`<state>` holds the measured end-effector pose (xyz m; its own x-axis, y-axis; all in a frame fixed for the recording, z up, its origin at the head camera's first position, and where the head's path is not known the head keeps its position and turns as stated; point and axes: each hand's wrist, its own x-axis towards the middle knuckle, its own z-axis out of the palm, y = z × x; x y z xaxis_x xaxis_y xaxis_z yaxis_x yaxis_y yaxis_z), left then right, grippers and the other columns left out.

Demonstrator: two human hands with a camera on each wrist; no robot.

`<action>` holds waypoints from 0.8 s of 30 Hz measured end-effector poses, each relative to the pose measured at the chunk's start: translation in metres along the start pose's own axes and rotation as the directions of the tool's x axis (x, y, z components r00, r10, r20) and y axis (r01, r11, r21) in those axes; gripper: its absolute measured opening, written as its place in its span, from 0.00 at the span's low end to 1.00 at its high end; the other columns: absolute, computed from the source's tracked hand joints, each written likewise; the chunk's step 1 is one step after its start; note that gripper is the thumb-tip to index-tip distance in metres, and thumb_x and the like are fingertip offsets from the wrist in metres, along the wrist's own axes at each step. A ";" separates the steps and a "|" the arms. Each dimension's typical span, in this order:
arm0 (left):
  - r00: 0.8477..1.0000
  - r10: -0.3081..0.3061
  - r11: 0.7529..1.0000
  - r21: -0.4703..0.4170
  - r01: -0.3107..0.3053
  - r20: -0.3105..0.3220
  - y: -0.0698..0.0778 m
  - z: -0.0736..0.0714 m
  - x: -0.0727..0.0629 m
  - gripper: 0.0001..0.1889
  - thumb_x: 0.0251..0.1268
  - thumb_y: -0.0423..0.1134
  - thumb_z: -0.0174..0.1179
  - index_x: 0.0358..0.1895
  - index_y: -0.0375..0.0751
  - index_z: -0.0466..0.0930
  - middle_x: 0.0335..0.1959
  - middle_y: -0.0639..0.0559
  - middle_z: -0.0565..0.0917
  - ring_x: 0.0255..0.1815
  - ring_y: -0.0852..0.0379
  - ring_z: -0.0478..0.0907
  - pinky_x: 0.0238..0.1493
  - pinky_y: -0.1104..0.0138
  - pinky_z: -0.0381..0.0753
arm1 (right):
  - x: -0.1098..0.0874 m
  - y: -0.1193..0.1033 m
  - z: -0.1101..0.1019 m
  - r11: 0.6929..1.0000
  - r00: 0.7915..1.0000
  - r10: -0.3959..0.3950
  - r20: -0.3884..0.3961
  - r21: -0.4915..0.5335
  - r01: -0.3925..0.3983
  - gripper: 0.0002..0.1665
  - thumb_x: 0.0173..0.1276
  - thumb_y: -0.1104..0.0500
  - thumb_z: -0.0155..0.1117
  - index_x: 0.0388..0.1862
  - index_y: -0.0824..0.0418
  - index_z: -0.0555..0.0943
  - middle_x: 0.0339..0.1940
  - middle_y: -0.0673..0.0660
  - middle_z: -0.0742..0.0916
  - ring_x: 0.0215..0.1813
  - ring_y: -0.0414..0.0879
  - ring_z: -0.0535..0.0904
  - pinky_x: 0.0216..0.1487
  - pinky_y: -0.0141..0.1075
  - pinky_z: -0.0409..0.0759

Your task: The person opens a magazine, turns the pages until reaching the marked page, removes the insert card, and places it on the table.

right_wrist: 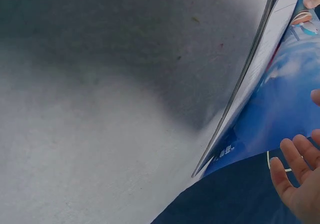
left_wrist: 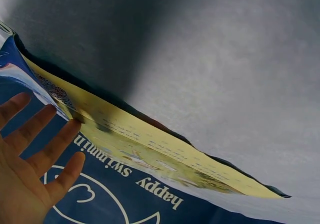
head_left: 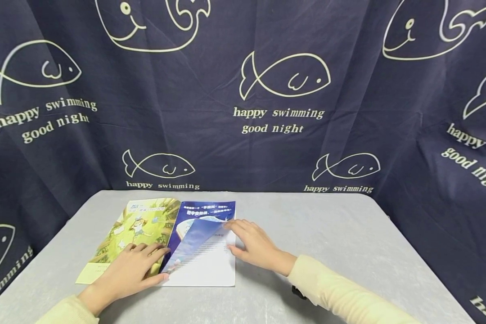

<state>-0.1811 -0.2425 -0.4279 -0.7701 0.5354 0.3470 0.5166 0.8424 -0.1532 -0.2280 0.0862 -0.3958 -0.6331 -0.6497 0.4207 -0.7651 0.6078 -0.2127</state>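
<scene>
An open magazine lies on the grey table. Its left page is yellow-green with a cartoon figure, and dark blue print shows at the upper right. Between the two sides, a blue leaf stands partly lifted and curved. My left hand rests on the left page by the spine, fingers spread; the left wrist view also shows this hand. At the lifted leaf's upper right edge, my right hand touches the paper. In the right wrist view its fingers look relaxed, apart from the thumb.
The grey tabletop extends right of the magazine. A dark blue curtain with fish outlines and lettering hangs behind the table and at both sides. Something small and black shows under the right sleeve.
</scene>
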 end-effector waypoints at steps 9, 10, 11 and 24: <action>0.998 0.015 1.000 0.012 -0.014 -0.054 -0.004 -0.001 -0.002 0.35 0.50 0.68 0.54 0.57 0.48 0.74 0.50 0.52 0.79 0.48 0.50 0.76 0.42 0.52 0.74 | -0.005 0.000 0.001 1.000 0.996 -0.010 0.090 -0.021 0.012 0.24 0.60 0.50 0.61 0.55 0.55 0.73 0.54 0.49 0.79 0.55 0.43 0.73 0.54 0.40 0.72; 0.998 0.017 1.000 0.015 -0.016 -0.064 -0.004 -0.001 -0.002 0.36 0.49 0.68 0.55 0.57 0.48 0.74 0.50 0.51 0.79 0.48 0.50 0.75 0.42 0.52 0.73 | -0.005 0.000 0.002 1.000 0.995 -0.015 0.102 -0.025 0.018 0.24 0.59 0.50 0.61 0.55 0.55 0.73 0.54 0.49 0.79 0.56 0.43 0.73 0.55 0.40 0.72; 0.997 0.020 1.000 0.019 -0.019 -0.075 -0.004 -0.002 -0.002 0.36 0.49 0.68 0.55 0.57 0.47 0.74 0.50 0.51 0.78 0.48 0.50 0.75 0.42 0.52 0.73 | -0.006 0.000 0.002 0.999 0.993 -0.020 0.118 -0.030 0.024 0.25 0.59 0.49 0.61 0.55 0.55 0.73 0.54 0.49 0.79 0.56 0.42 0.73 0.55 0.39 0.71; 0.989 -0.011 0.999 0.039 0.017 -0.146 -0.007 -0.003 -0.003 0.46 0.42 0.71 0.57 0.61 0.42 0.68 0.57 0.45 0.74 0.54 0.45 0.71 0.48 0.50 0.69 | -0.013 -0.004 0.010 0.994 0.972 -0.082 0.222 -0.054 0.097 0.25 0.59 0.47 0.61 0.54 0.54 0.72 0.54 0.48 0.78 0.55 0.42 0.72 0.52 0.36 0.71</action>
<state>-0.1811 -0.2501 -0.4249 -0.7128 0.5118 0.4796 0.4886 0.8529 -0.1839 -0.2181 0.0880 -0.4089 -0.5783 -0.7825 0.2307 -0.8151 0.5661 -0.1229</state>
